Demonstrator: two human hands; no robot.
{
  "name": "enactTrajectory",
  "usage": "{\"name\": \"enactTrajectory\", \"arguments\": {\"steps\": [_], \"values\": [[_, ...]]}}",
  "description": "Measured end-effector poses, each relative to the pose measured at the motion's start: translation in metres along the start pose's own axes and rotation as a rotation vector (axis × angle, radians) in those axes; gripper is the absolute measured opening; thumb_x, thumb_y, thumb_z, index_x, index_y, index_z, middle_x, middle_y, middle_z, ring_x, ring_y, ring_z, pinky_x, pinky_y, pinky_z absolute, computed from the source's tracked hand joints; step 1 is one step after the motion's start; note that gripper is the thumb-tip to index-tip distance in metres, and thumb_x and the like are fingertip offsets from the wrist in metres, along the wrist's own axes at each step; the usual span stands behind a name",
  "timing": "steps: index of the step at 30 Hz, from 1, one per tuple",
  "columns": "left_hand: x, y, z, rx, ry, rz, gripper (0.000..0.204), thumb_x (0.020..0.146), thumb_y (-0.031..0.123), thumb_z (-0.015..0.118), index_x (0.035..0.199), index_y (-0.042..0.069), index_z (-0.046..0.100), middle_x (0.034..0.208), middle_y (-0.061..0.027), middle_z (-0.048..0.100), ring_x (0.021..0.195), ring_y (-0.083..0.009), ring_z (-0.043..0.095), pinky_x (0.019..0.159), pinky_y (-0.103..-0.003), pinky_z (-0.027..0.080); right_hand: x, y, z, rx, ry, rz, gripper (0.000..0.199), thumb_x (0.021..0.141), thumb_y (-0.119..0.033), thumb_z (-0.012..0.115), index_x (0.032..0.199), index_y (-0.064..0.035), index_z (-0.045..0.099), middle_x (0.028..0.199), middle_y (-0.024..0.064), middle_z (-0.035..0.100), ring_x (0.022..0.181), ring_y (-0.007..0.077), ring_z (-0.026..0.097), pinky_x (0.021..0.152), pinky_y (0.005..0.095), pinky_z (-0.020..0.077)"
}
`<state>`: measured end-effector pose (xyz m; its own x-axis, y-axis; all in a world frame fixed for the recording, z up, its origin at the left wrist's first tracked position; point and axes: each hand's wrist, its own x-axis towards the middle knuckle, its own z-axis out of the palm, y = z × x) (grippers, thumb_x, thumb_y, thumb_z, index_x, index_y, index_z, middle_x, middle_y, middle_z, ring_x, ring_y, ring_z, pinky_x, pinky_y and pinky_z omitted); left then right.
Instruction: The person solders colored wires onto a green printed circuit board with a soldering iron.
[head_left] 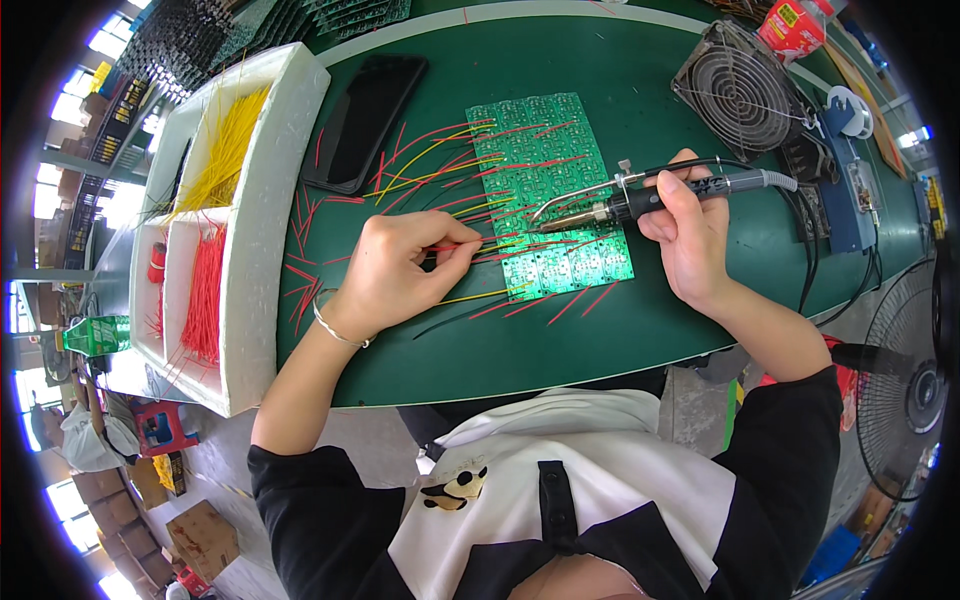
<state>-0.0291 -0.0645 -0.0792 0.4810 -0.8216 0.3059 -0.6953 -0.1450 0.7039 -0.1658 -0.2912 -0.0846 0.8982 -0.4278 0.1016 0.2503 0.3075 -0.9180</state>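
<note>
A green circuit board panel [560, 265] lies on the dark green table, with red, yellow and black wires sticking out from its left side. My left hand [415, 255] is at the panel's left edge, thumb and forefinger pinched on a thin red wire [492, 247]. My right hand [690, 230] grips a soldering iron [650, 198] by its dark handle. A thin metal feed tube [575, 198] runs along the iron. Its tip is low over the lower middle of the panel, close to the wire ends; whether it touches cannot be made out.
To the left, a white foam box [255, 230] holds yellow wires [228, 150] and red wires [205, 300]. A black phone [368, 120] lies beside it, near loose red wire pieces [303, 225]. A square metal fan [738, 85] and a blue device [850, 180] with cables stand right.
</note>
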Motion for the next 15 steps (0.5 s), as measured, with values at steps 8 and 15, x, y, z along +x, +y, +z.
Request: {"name": "enactTrajectory", "arguments": {"steps": [8,15], "values": [[0.0009,0.0052,-0.0017,0.018,-0.016,-0.039,0.003,0.069,0.0,0.064,0.071,0.0,0.062,0.06,-0.0059,0.057,0.047,-0.0082,0.048,0.041,-0.02,0.036,0.0005,-0.0016,-0.0017,0.072,0.059,-0.047,0.012,0.087,-0.013,0.05,0.078,-0.0057,0.045,0.059,-0.0039,0.037,0.046,0.0013,0.028,0.043,0.0191,0.0227],[0.0002,0.0026,-0.0018,0.019,-0.028,-0.036,0.006,0.071,0.002,0.064,0.077,0.0,0.062,0.058,-0.0035,0.055,0.044,-0.0053,0.039,0.039,-0.02,0.029,0.0032,-0.0025,0.0003,0.08,0.087,-0.028,0.01,0.086,-0.012,0.049,0.079,-0.0062,0.046,0.059,-0.0042,0.037,0.045,0.0018,0.028,0.044,0.0199,0.0233]]}}
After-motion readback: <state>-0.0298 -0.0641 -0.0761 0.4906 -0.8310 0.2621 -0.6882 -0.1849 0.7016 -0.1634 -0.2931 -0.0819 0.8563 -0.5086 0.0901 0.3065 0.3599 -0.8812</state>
